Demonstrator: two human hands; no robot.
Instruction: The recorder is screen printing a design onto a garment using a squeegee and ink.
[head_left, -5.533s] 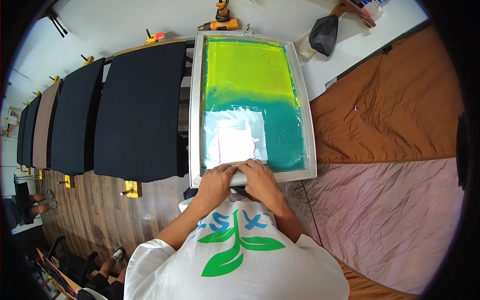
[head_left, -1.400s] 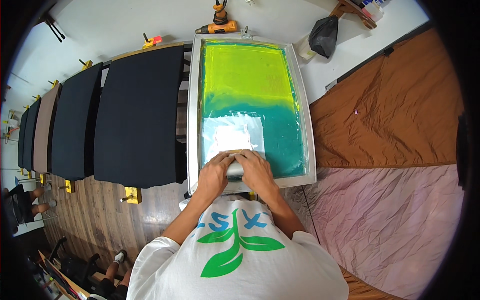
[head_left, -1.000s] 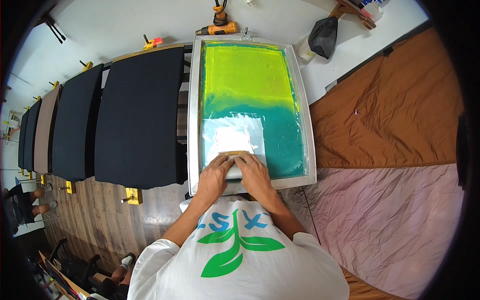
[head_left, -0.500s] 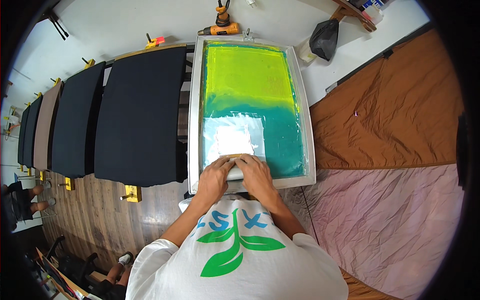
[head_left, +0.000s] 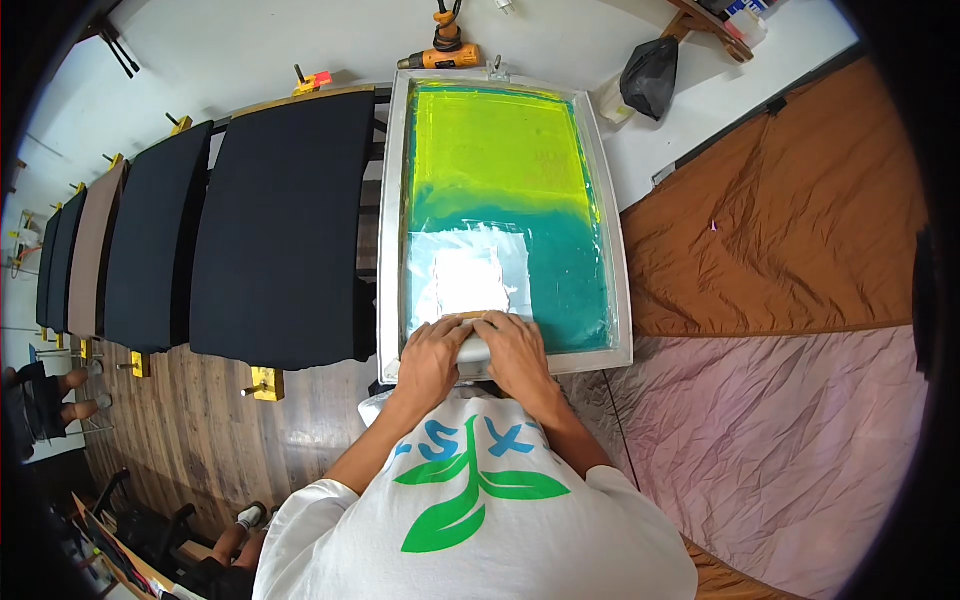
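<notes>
A screen-printing frame (head_left: 621,240) with a pale metal border lies in front of me. Its mesh is lime green at the far end and teal nearer me. White ink (head_left: 470,278) covers a rectangular patch at the near left of the mesh. Along that patch's near edge, my left hand (head_left: 430,355) and my right hand (head_left: 515,350) are closed side by side on a squeegee (head_left: 468,315). Only a wooden-coloured strip of it shows between my fingers; its blade is hidden. A pale rounded shape shows between my hands, partly covered.
Black cloth-covered boards (head_left: 285,225) stand in a row to my left, one brownish board (head_left: 97,250) among them. An orange heat gun (head_left: 440,58) lies beyond the frame. Brown fabric (head_left: 760,210) spreads at my right. People's legs (head_left: 232,545) show at lower left.
The whole view has shifted very slightly. Both hands keep their grip on the squeegee at almost the same place, and the white ink patch looks the same.
</notes>
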